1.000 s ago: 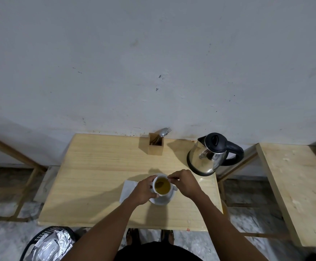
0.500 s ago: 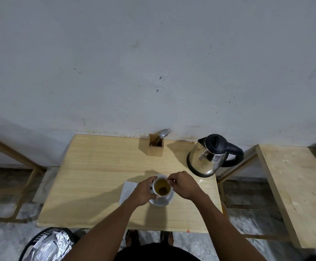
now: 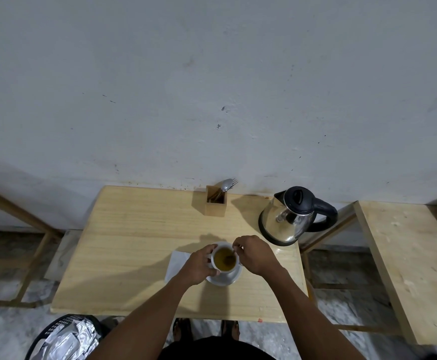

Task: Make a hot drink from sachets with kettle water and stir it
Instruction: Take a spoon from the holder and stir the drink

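A white cup (image 3: pixel 224 259) full of yellow-brown drink stands on a white saucer (image 3: pixel 227 279) at the front middle of a wooden table (image 3: pixel 134 245). My left hand (image 3: pixel 200 265) wraps around the cup's left side. My right hand (image 3: pixel 255 254) pinches the handle of a spoon (image 3: pixel 231 257) whose bowl dips into the drink. A steel kettle (image 3: pixel 289 216) with a black lid and handle stands at the table's back right, apart from the cup.
A white napkin (image 3: pixel 177 262) lies left of the saucer, partly under my left hand. A wooden cutlery holder (image 3: pixel 215 201) with a spoon and fork stands by the wall. A second wooden table (image 3: pixel 410 258) is at the right. A black basket (image 3: pixel 64 336) with foil sits on the floor.
My right hand has shifted slightly around the cup's rim, moving the spoon in the drink. My left hand stays on the cup.
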